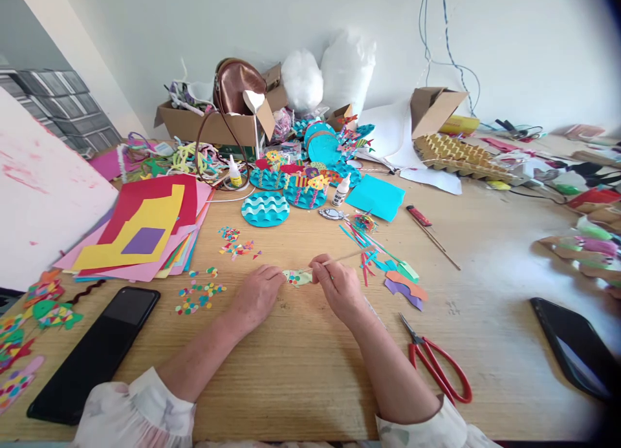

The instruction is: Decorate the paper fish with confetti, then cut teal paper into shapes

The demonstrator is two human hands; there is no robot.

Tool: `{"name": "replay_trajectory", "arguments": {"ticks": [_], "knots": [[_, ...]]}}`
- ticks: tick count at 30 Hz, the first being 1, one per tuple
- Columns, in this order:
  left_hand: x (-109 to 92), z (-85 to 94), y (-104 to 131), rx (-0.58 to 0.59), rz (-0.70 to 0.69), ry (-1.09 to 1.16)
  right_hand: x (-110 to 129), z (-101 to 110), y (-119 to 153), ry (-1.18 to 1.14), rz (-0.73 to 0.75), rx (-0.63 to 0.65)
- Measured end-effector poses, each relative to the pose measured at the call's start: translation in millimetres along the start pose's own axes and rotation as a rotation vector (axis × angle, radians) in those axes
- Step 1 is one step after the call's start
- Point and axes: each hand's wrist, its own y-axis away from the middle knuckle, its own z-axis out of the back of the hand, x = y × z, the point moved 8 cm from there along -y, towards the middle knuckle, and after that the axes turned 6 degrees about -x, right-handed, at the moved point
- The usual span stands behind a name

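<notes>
1. So the pale green paper cutout (305,278) is on the wooden table (301,377), right between the two hands. Its long axis runs pretty much left to right, across the person's front; can't tell which end is the head, if it has one.
2. Left hand (259,294): fingertips touching the cutout's left end. Can't tell if they're pinching it or just pressing down.
3. Right hand (338,288): thumb and fingers closed together on a thin stick (355,253). That one slants, near end low over the cutout, other end up and off to the right.
4. Coloured dots (201,295) are scattered left of the left hand.
5. Red-handled scissors (418,339) lie right of the right forearm, tips facing away from the person and a bit left.
</notes>
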Motion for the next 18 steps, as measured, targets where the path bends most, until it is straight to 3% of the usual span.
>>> {"name": "replay_trajectory", "arguments": {"ticks": [4, 8, 11, 14, 18], "knots": [[0.6, 5.8, -2.6, 0.019, 0.040, 0.063, -3.1, 14.5, 2.3, -0.049, -0.013, -0.143], [14.4, 47.6, -5.7, -0.013, 0.202, 0.210, -11.8, 19.2, 5.4, -0.089, -0.034, -0.206], [36.5, 86.3, 1.2, 0.027, 0.349, 0.263, -15.3, 17.1, 6.5, -0.087, -0.038, -0.199], [65.5, 112.2, 18.3, 0.120, 0.428, 0.170, -14.3, 15.0, 6.7, -0.084, -0.030, -0.183], [106.5, 115.6, 49.9, 0.290, 0.475, -0.060, -11.9, 14.3, 6.2, -0.075, -0.025, -0.174]]}}
